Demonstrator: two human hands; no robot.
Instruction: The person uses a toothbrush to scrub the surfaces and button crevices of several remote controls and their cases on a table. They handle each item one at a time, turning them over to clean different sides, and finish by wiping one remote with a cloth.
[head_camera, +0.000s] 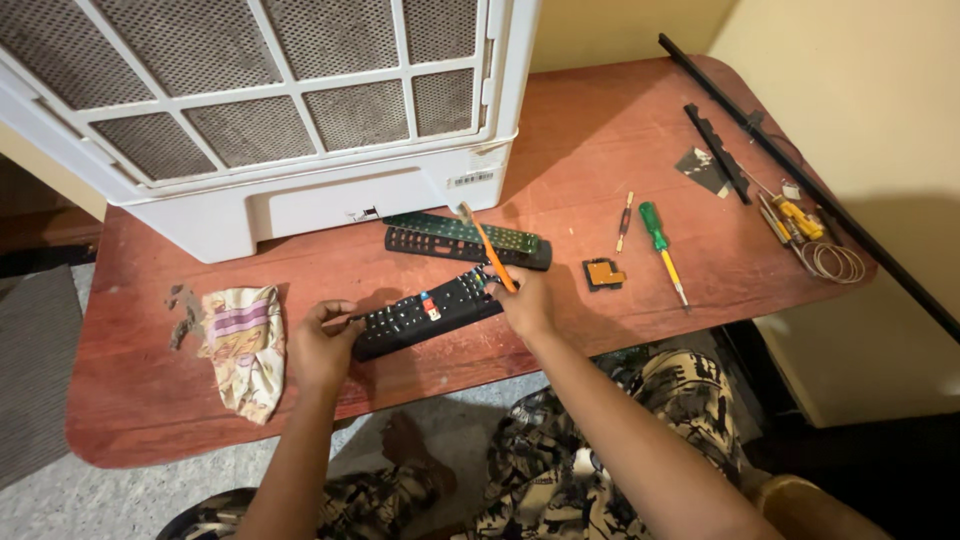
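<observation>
We grip the remote at table centre: left hand closed on its 8 o'clock end, right hand pinching an orange toothbrush. Light, rigid, probably slippery; best held by its edges.

A big white air cooler with grey mesh panels stands at the back left of the reddish-brown surface. Just in front of the cooler lie a green circuit board and a black remote shell; a patterned cloth lies nearer the front edge, below the cooler's left part. Well right of the cooler lie a green-handled screwdriver, a small orange-and-black part, a coil of wire and long black strips.
</observation>
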